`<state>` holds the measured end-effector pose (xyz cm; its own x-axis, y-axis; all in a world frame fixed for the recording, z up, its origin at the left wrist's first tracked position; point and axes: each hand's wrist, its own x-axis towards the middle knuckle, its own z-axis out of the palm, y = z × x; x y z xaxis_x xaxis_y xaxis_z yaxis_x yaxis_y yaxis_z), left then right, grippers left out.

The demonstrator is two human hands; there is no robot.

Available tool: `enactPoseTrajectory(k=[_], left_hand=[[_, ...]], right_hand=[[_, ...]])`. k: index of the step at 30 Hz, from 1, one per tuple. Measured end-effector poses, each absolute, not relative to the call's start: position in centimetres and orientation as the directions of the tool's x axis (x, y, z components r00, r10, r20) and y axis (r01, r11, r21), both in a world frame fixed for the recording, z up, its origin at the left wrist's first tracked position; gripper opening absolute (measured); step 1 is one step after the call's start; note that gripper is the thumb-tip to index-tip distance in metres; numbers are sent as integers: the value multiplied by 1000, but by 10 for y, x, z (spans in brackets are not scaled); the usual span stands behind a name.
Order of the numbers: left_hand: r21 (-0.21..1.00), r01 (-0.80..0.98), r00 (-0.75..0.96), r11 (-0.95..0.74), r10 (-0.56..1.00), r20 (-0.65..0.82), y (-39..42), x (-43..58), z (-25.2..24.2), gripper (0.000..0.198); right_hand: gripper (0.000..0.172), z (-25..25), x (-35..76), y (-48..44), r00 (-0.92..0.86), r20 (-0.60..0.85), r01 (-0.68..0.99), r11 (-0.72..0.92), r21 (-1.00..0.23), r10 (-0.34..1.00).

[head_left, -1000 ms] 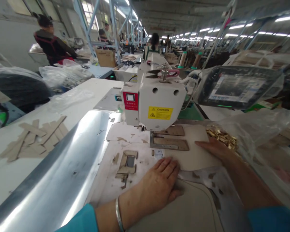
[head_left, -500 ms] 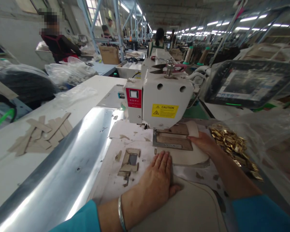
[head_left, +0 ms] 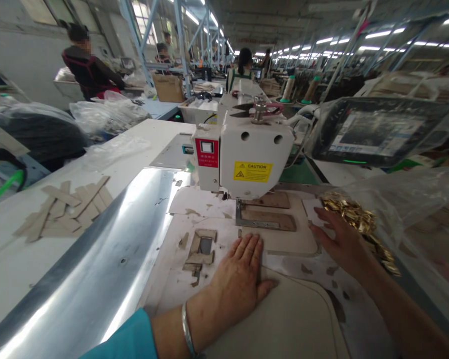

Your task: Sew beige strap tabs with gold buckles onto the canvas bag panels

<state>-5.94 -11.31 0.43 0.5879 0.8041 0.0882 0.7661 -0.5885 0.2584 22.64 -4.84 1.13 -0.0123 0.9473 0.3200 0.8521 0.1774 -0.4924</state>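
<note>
My left hand (head_left: pixel 237 274) lies flat, fingers stretched forward, on the edge of a large beige panel (head_left: pixel 284 324) in front of the sewing machine (head_left: pixel 250 154). Beyond its fingertips, a smaller beige panel (head_left: pixel 303 234) lies beneath the machine head, under a metal clamp frame (head_left: pixel 258 224) with brown pads. At that panel's right edge is my right hand (head_left: pixel 338 239), its fingers apart and nothing held in them. It hovers or rests there beside a heap of gold metal pieces (head_left: pixel 353 214); whether it touches the panel I cannot tell.
Beige strips (head_left: pixel 71 207) lie heaped on the white table at left, past a shiny metal plate (head_left: pixel 123 249). A control screen (head_left: pixel 377 129) in clear plastic stands at right. Scissors (head_left: pixel 243 109) rest on the machine. Co-workers (head_left: pixel 86 65) are farther back.
My right hand has let go of the smaller panel's right edge and moved right, its fingers spreading. That panel now lies flat. My left hand has stayed nearly in place.
</note>
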Motion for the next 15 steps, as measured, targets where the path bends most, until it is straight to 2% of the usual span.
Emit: enactPoseTrajectory(k=[2,5,10,15], left_hand=[[257,769,585,-586,806,86,-113,-60,5,79],[241,766,586,-596,801,122,-112,-60,4,79],[168,765,597,-622,782,178,-108,-60,1,78],[106,744,625,-659,744,238,-105,-60,-2,75]], right_hand=[[36,5,236,-72,-191,310,856,313,-411,931],[37,-8,242,-98,-358,293,837,444,-320,886],[48,-19,236,-113,-416,295,877,465,-122,860],[50,-12,232,-114,-410,271,900,434,-32,871]])
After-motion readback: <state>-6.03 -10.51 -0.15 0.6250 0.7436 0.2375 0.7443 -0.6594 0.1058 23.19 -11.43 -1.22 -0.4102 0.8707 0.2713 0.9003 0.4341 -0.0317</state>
